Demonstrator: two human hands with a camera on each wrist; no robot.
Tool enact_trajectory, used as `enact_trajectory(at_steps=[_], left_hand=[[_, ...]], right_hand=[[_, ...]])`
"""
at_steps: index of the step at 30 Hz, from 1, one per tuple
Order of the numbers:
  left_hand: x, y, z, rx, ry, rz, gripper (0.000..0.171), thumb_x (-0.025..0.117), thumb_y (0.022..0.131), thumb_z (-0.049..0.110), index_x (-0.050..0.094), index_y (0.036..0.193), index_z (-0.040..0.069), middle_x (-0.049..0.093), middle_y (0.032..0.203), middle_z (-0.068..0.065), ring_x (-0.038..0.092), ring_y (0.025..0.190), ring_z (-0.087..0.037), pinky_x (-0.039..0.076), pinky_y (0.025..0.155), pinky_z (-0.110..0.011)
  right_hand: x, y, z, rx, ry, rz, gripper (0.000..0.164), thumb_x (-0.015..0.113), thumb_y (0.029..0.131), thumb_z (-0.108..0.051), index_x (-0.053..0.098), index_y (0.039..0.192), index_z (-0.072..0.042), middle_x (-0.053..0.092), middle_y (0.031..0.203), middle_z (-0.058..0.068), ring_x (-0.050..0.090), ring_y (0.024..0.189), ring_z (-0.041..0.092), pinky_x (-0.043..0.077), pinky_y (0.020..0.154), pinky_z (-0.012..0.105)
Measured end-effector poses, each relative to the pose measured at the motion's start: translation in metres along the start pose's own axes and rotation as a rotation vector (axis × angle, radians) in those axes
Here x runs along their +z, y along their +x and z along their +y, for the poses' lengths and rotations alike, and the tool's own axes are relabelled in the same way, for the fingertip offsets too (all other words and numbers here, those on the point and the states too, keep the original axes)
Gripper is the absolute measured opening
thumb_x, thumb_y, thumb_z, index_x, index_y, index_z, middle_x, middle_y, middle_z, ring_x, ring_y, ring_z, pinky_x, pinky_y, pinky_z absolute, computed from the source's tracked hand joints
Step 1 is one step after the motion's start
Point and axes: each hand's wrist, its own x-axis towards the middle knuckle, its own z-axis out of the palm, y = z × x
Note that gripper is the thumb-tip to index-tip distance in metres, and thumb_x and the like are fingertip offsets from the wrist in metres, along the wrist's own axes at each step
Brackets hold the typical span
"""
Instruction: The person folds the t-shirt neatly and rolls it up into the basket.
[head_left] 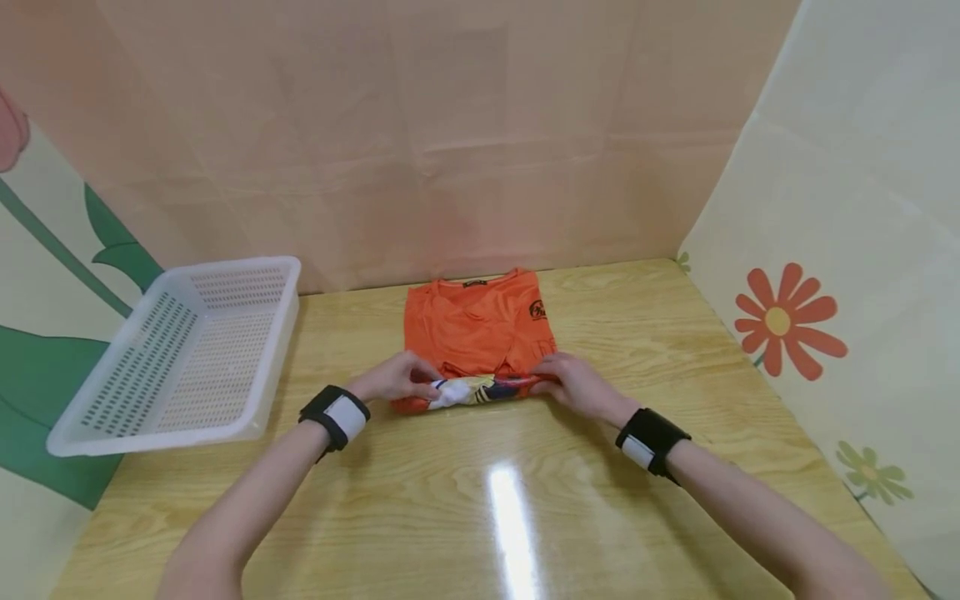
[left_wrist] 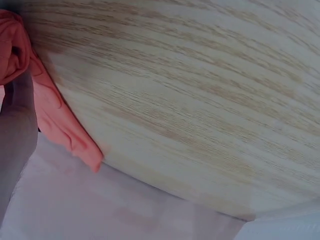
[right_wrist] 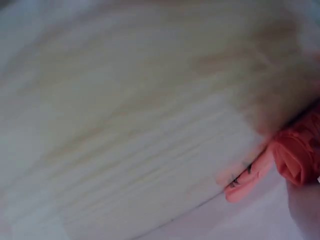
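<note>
An orange T-shirt [head_left: 476, 325] lies on the wooden table near the back wall, neckline away from me, with a black print on its right side. Its near edge is rolled into a strip where a white, yellow and dark blue print [head_left: 465, 390] shows. My left hand [head_left: 396, 379] grips the left end of this roll, thumb on the near side. At the right end, my right hand [head_left: 581, 387] pinches the roll between thumb and fingers. Coiled orange fabric [left_wrist: 11, 47] shows by the left hand in the left wrist view. The right wrist view is blurred, with a rolled end [right_wrist: 292, 162] beside the hand.
A white plastic basket [head_left: 258, 408] with slotted sides stands at the table's left. Behind the table rises a pinkish wall covering [head_left: 465, 167]. A flower-printed panel [head_left: 847, 250] borders the right side. Light glares off the tabletop [head_left: 420, 508] in front.
</note>
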Motion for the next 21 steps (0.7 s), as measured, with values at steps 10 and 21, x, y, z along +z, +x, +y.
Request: enact_trajectory(at_steps=[10,21], left_hand=[[0.021,-0.021,0.011,0.203,0.575,0.245,0.046,0.082,0.085,0.031,0.069,0.126,0.012,0.068,0.121,-0.006,0.064,0.112,-0.023,0.055,0.095,-0.042],[0.018,-0.014,0.001,0.147,0.438,0.247,0.027,0.076,0.090,0.019,0.075,0.115,0.011,0.075,0.108,-0.002,0.068,0.097,-0.015,0.056,0.086,-0.035]], right_hand=[[-0.016,0.026,0.020,0.216,0.282,-0.271,0.012,0.076,0.088,-0.013,0.079,0.096,-0.004,0.071,0.081,0.003,0.046,0.067,0.008,0.038,0.063,0.022],[-0.020,0.035,0.025,0.297,0.330,-0.372,0.015,0.076,0.090,-0.020,0.079,0.098,-0.008,0.063,0.080,-0.003,0.047,0.072,0.012,0.037,0.067,0.026]])
